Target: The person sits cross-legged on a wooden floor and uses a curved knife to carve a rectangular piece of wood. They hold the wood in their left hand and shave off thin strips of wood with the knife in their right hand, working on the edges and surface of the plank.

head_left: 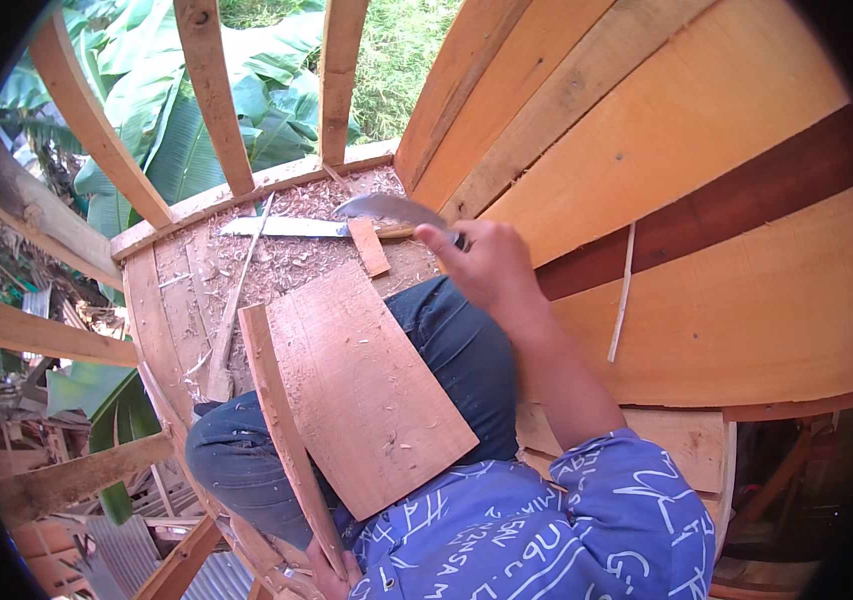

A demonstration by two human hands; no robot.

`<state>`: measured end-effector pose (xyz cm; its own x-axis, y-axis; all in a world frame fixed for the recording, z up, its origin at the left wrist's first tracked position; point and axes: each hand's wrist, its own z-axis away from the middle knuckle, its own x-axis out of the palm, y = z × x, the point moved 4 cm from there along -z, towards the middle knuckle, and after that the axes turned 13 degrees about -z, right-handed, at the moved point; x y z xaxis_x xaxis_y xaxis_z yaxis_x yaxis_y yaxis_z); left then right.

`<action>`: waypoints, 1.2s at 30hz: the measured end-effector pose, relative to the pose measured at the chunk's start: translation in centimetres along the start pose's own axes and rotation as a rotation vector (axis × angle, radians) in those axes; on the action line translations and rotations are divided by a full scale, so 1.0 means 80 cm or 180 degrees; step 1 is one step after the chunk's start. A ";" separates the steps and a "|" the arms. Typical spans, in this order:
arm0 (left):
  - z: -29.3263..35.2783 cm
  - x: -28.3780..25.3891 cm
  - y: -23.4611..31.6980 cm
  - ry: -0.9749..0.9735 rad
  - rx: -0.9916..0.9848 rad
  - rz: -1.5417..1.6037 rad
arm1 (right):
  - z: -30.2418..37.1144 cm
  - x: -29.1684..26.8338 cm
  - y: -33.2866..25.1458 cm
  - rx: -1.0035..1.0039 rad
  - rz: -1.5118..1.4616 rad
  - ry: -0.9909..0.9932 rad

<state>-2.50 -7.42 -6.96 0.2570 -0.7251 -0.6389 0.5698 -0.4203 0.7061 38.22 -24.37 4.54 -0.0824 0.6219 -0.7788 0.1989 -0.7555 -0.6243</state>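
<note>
My right hand [487, 262] is closed round the dark handle of a knife [392, 208], whose broad, curved blade points left above the floor. Low in the picture, my left hand [330, 572] grips the bottom end of a narrow wooden strip [287, 425]. That strip stands slantwise along the left edge of a wide, thin wooden board [372, 390], which lies across my lap. A machete [282, 227] with a pale blade rests on the floor beyond the board. Beside it lies a small wood offcut [370, 248], partly over the machete near its handle.
Wood shavings [312, 262] cover the floor planks, with a thin stick [244, 280] among them. Upright wooden ribs [215, 95] rise at the far and left sides, leafy plants beyond. A planked wall [647, 150] slopes up on the right, with a loose sliver [624, 290] on it.
</note>
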 end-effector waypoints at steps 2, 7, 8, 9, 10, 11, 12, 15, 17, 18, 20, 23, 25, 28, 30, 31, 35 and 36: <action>0.000 -0.001 0.002 -0.0053 -0.0032 0.0015 | 0.019 0.038 0.021 -0.0081 -0.0179 -0.0348; 0.001 -0.015 0.006 -0.0083 -0.0228 -0.0009 | -0.012 0.136 0.063 0.0257 -0.0745 -0.0700; 0.002 -0.020 0.007 -0.0085 -0.0291 -0.0002 | -0.021 0.157 0.074 0.0225 -0.0635 -0.0646; 0.002 -0.025 0.009 -0.0091 -0.0359 0.0021 | -0.029 0.181 0.083 0.0176 -0.0534 -0.0626; 0.005 -0.032 0.010 -0.0052 -0.0447 0.0050 | -0.038 0.195 0.067 0.0068 -0.0448 -0.0646; 0.007 -0.040 0.013 -0.0063 -0.0533 0.0087 | -0.044 0.200 0.069 0.0389 -0.0316 -0.0931; 0.009 -0.048 0.015 -0.0058 -0.0613 0.0122 | -0.050 0.215 0.081 0.0353 -0.0398 -0.0775; 0.014 -0.074 0.023 -0.0085 -0.0736 0.0280 | -0.063 0.240 0.111 0.0250 -0.1108 -0.0945; 0.022 -0.092 0.027 -0.0010 -0.0662 0.0404 | -0.063 0.238 0.114 0.0072 -0.1166 -0.0988; 0.020 -0.098 0.028 -0.0019 -0.0563 0.0483 | -0.061 0.231 0.127 -0.0199 -0.1526 -0.0689; 0.017 -0.117 0.038 0.0158 -0.0460 0.0694 | -0.044 0.206 0.092 0.0033 -0.1220 -0.1231; -0.002 -0.130 0.063 0.0392 -0.0252 0.1056 | -0.037 0.189 0.085 -0.0084 -0.1274 -0.1501; -0.014 -0.132 0.071 0.0513 -0.0167 0.1165 | -0.034 0.182 0.076 -0.0114 -0.1258 -0.1631; -0.033 -0.131 0.095 0.0507 -0.0094 0.1599 | -0.028 0.170 0.056 -0.0270 -0.1108 -0.1655; -0.048 -0.127 0.107 0.0498 0.0073 0.1772 | -0.033 0.189 0.077 -0.0172 -0.1098 -0.1537; -0.056 -0.123 0.113 0.0486 0.0134 0.1862 | -0.032 0.191 0.082 -0.0189 -0.1175 -0.1339; -0.078 -0.113 0.136 0.0407 0.0195 0.2086 | -0.037 0.182 0.092 -0.0020 -0.1468 -0.0311; -0.083 -0.111 0.143 0.0363 0.0171 0.2142 | -0.039 0.182 0.100 -0.0006 -0.1730 -0.0158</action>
<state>6.95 -2.16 4.73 0.6239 -0.7772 -0.0817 0.2185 0.0731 0.9731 41.68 -20.71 -11.64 -0.2198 0.9121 -0.3460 0.1164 -0.3276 -0.9376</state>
